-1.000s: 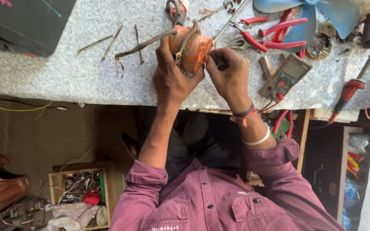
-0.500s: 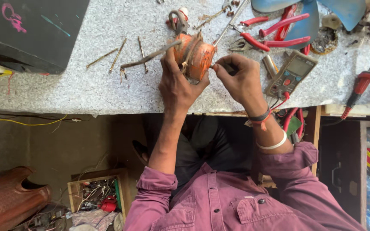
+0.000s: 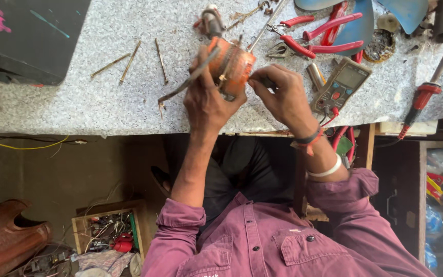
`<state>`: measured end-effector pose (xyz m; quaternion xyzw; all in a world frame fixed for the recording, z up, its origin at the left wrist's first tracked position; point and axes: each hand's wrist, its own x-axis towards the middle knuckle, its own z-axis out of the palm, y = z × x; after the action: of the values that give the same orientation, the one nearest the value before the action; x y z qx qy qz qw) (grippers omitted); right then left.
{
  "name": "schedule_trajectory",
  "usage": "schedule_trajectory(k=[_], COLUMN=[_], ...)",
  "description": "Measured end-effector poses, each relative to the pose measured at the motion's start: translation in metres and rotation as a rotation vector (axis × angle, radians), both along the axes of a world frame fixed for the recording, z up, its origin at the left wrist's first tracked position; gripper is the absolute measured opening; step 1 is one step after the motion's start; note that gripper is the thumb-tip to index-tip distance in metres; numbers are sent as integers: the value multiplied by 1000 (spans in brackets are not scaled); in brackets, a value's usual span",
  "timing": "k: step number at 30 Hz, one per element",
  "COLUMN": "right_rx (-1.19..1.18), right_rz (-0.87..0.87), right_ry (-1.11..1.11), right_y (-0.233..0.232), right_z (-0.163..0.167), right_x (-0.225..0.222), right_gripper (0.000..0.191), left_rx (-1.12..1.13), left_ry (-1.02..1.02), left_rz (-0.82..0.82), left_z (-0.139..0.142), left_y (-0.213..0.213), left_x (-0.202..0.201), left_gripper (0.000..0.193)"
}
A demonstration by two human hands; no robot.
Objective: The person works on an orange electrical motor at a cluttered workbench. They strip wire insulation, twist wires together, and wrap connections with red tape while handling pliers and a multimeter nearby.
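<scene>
While gripped, the motor winding looks orange, copper-wound.

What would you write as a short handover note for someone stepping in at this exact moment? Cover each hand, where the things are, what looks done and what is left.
Left hand: gripping the orange wound coil, held tilted above the speckled bench.
Right hand: fingertips pinched at the coil's right edge; whether they hold a small tool cannot be told.
Nearby: multimeter right of the hands, red-handled pliers behind them, red-handled screwdriver far right, loose metal rods to the left.
Done: coil is off the bench and in hand.
Left: the fine work at the coil's edge looks unfinished; the meter lies untouched.
</scene>
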<state>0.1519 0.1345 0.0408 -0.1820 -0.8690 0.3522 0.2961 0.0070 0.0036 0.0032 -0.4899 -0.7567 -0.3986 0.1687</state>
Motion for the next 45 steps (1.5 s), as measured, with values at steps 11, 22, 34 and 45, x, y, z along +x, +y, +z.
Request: schedule_trajectory(k=[11, 22, 34, 45], right_rx=[-329, -66, -47, -345], right_rz=[-216, -187, -26, -112], right_ry=[182, 225, 153, 51], right_y=[-3, -15, -19, -21], right_z=[-5, 1, 3, 9], right_x=[6, -25, -7, -16], right_gripper=[13, 19, 12, 18], left_rx=[33, 51, 22, 10], left_ry=[-28, -135, -218, -234], left_rz=[9, 19, 12, 31], left_z=[-6, 2, -1, -1], left_y=[0, 1, 2, 0], left_x=[-7, -4, -7, -6], left_gripper=[114, 111, 109, 113])
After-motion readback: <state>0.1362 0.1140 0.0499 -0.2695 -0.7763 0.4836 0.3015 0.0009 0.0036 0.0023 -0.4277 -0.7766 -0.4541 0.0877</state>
